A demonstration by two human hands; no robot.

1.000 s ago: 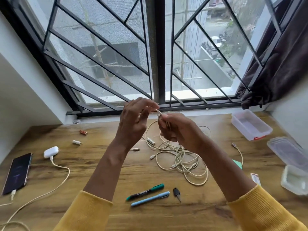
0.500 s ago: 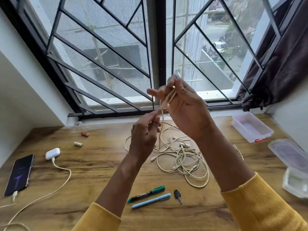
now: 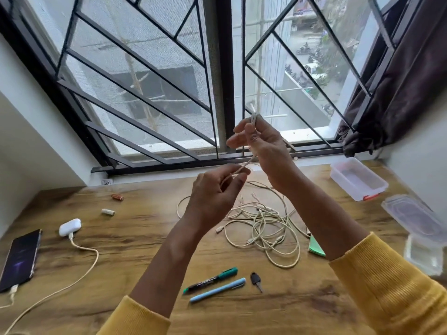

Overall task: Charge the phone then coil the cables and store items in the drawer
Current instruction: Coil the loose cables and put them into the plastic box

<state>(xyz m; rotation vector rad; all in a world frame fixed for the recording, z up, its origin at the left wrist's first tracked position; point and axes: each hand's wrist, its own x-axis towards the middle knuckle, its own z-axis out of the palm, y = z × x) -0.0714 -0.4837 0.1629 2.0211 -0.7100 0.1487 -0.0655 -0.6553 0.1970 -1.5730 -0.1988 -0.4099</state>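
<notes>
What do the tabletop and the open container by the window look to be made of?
Tabletop: wood or a wood-look laminate, matte brown with dark streaked grain; which one is unclear. Open container: probably translucent plastic, since the table shows faintly through its cloudy walls.

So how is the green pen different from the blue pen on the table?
The green pen has a black body with a green cap, while the blue pen is light blue all over. The green pen looks thicker, like a marker; the blue pen looks slimmer. The green pen lies farther from the person, the blue pen nearer. Both lie flat on the wooden table, side by side, slanted the same way, and no hand touches them.
</notes>
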